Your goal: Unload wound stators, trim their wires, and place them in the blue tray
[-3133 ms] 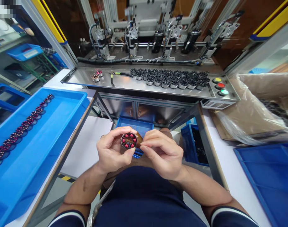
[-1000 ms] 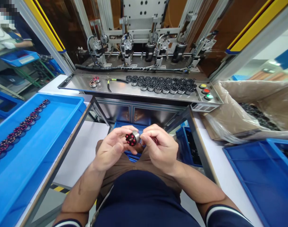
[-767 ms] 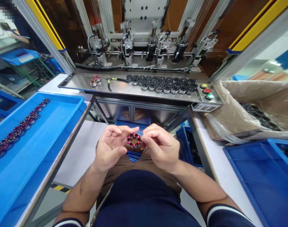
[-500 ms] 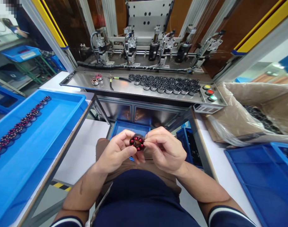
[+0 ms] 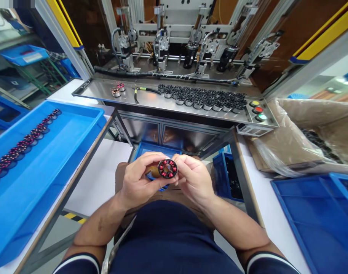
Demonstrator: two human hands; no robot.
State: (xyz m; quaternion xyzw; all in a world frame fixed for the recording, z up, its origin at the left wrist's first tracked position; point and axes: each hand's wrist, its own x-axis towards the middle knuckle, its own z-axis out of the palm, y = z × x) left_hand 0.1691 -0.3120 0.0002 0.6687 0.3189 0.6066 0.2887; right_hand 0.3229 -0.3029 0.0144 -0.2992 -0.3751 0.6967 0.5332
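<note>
A round motor stator [image 5: 167,168] with a black rim and red windings is held between my hands above my lap, its wound face turned toward me. My left hand [image 5: 141,173] grips it from the left, with the thumb under the rim and the fingers over the top. Pinched against its right edge are the thumb and fingers of my right hand [image 5: 195,177]; a fine wire there, if any, is too small to make out.
A metal ledge [image 5: 99,89] before the machine carries several black-topped stators [image 5: 208,99], two red-wound ones [image 5: 117,92] and buttons [image 5: 258,110]. Left, a blue tray [image 5: 62,152] holds a row of wound stators [image 5: 27,142]. Right stand a lined carton [image 5: 265,144] and blue bins [image 5: 311,220].
The stator has turned to face me more fully and shifted slightly up and right. My right fingers have changed their hold at its edge. The pale plate in the machine has risen.
</note>
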